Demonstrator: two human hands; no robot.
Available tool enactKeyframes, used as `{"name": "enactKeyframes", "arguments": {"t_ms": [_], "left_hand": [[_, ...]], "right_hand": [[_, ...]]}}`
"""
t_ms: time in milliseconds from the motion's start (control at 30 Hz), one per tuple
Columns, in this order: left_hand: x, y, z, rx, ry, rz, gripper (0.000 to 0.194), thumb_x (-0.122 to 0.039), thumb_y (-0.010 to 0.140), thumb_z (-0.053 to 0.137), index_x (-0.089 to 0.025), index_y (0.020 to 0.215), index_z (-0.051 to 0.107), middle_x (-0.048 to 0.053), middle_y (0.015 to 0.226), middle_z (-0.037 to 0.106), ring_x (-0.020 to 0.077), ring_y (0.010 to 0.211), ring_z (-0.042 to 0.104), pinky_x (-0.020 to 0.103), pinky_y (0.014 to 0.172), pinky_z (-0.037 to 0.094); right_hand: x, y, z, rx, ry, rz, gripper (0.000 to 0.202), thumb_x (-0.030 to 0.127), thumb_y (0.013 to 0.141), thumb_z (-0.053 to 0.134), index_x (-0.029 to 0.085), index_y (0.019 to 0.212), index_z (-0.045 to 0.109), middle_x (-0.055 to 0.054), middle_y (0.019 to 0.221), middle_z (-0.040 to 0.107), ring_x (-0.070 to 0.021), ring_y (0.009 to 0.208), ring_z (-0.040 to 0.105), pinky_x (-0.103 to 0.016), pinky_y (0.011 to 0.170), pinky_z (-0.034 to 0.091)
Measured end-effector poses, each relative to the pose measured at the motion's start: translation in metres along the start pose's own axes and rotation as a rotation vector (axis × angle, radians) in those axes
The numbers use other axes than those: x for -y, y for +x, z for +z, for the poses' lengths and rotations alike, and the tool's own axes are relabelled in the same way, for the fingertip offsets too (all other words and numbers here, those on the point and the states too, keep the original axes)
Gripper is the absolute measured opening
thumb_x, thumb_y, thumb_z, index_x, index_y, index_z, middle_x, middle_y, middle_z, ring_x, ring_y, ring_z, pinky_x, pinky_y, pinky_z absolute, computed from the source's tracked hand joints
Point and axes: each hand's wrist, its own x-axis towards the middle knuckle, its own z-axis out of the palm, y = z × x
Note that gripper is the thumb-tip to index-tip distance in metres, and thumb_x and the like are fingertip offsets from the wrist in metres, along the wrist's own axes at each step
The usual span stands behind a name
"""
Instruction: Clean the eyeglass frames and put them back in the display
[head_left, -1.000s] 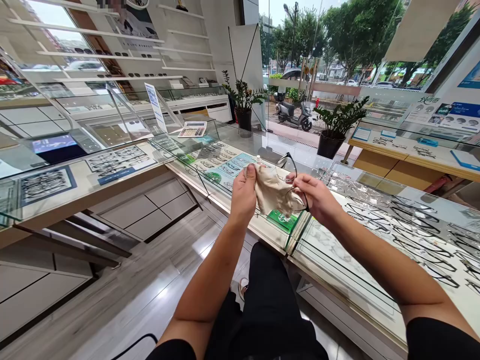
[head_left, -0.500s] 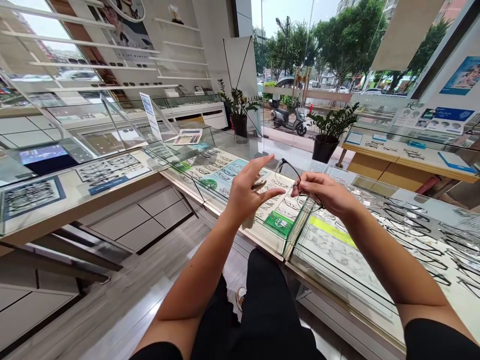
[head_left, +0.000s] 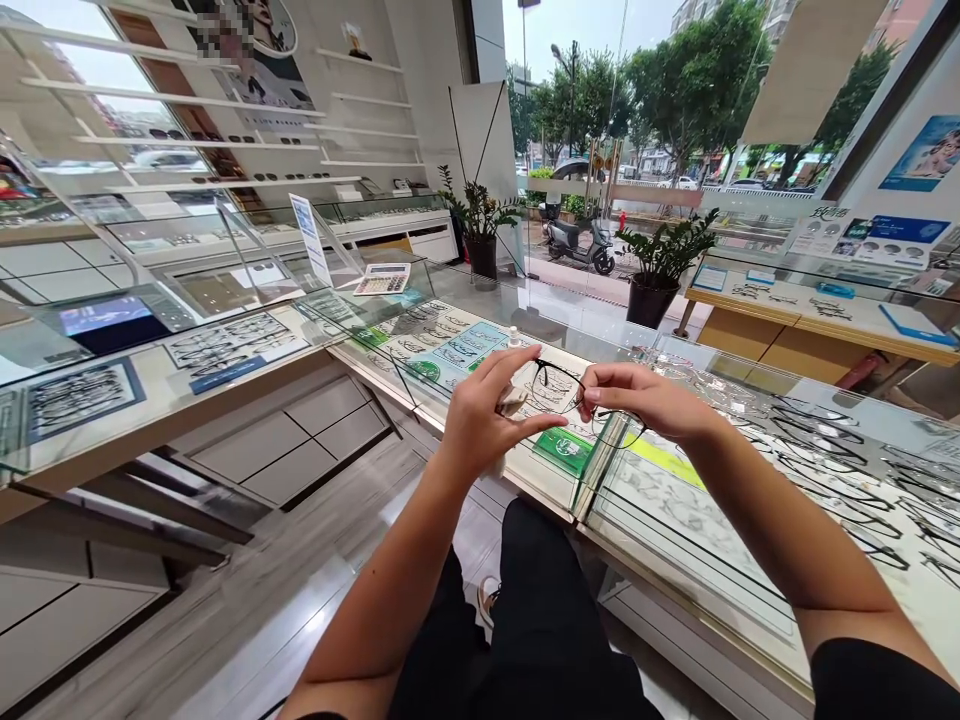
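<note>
A pair of black-rimmed eyeglasses is held up above the glass counter. My right hand pinches it near the middle, between thumb and fingers, with one lens on each side of the grip. Close by, my left hand has its thumb and index finger spread around the left lens. The other fingers of that hand are curled over a beige cloth, part of which hangs below the palm. Whether the left fingertips touch the rim, I cannot tell.
Below lies a glass display counter with rows of eyeglasses inside. A green box shows under the glass. On top stand a calculator and a small white bottle. Two potted plants stand beyond it.
The eyeglasses have been lowered and turned, so the left lens now sits between my left thumb and index finger. My left hand has shifted slightly down and left.
</note>
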Motion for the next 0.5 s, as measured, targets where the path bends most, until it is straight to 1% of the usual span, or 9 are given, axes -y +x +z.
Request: {"name": "enactKeyframes", "arguments": {"t_ms": [67, 133, 200, 267, 333, 400, 500], "left_hand": [[-0.001, 0.002, -0.009, -0.036, 0.015, 0.013, 0.072, -0.059, 0.076, 0.098, -0.026, 0.137, 0.077, 0.013, 0.131, 0.081, 0.0311, 0.12, 0.076, 0.04, 0.105, 0.062], [-0.002, 0.007, -0.019, -0.083, 0.029, 0.016, 0.071, -0.059, 0.074, 0.099, -0.025, 0.133, 0.079, 0.013, 0.129, 0.082, 0.0309, 0.117, 0.076, 0.039, 0.1, 0.062], [-0.003, 0.013, -0.029, -0.135, 0.041, 0.002, 0.073, -0.06, 0.068, 0.102, -0.025, 0.128, 0.081, 0.013, 0.126, 0.082, 0.0305, 0.11, 0.076, 0.038, 0.094, 0.063], [-0.004, 0.02, -0.04, -0.196, 0.048, 0.0, 0.074, -0.06, 0.064, 0.104, -0.025, 0.125, 0.081, 0.012, 0.124, 0.082, 0.0292, 0.103, 0.076, 0.039, 0.091, 0.063], [-0.006, 0.028, -0.05, -0.27, 0.065, 0.017, 0.074, -0.06, 0.062, 0.105, -0.027, 0.124, 0.081, 0.011, 0.124, 0.082, 0.0287, 0.102, 0.075, 0.041, 0.094, 0.062], [-0.008, 0.036, -0.058, -0.352, 0.113, 0.017, 0.074, -0.061, 0.063, 0.104, -0.029, 0.125, 0.08, 0.01, 0.127, 0.081, 0.0303, 0.107, 0.075, 0.044, 0.1, 0.061], [-0.011, 0.049, -0.067, -0.469, 0.193, -0.006, 0.074, -0.066, 0.068, 0.101, -0.031, 0.128, 0.077, 0.01, 0.132, 0.079, 0.0337, 0.119, 0.072, 0.048, 0.103, 0.06]], "right_hand": [[0.008, 0.008, 0.004, 0.023, -0.027, -0.02, 0.038, 0.056, 0.097, 0.081, 0.02, 0.087, 0.073, -0.004, 0.088, 0.077, -0.0179, 0.087, 0.067, -0.035, 0.089, 0.051], [0.021, 0.018, 0.007, 0.049, -0.068, -0.049, 0.038, 0.057, 0.098, 0.08, 0.02, 0.088, 0.074, -0.004, 0.09, 0.078, -0.0186, 0.089, 0.068, -0.035, 0.09, 0.053], [0.039, 0.024, 0.007, 0.077, -0.138, -0.096, 0.041, 0.06, 0.099, 0.078, 0.02, 0.091, 0.076, -0.005, 0.095, 0.079, -0.02, 0.093, 0.07, -0.036, 0.093, 0.055], [0.06, 0.024, 0.004, 0.065, -0.26, -0.17, 0.044, 0.064, 0.101, 0.074, 0.021, 0.098, 0.08, -0.006, 0.101, 0.08, -0.0213, 0.1, 0.071, -0.038, 0.097, 0.055], [0.08, 0.018, 0.001, -0.027, -0.419, -0.269, 0.046, 0.067, 0.102, 0.071, 0.023, 0.107, 0.082, -0.007, 0.111, 0.079, -0.0224, 0.108, 0.071, -0.039, 0.103, 0.055], [0.093, 0.008, -0.002, -0.174, -0.544, -0.37, 0.047, 0.069, 0.103, 0.068, 0.025, 0.115, 0.081, -0.006, 0.118, 0.078, -0.0233, 0.115, 0.071, -0.042, 0.109, 0.054], [0.095, -0.002, 0.0, -0.38, -0.606, -0.513, 0.048, 0.069, 0.104, 0.066, 0.027, 0.125, 0.077, -0.006, 0.128, 0.076, -0.0252, 0.124, 0.07, -0.046, 0.114, 0.054]]}}
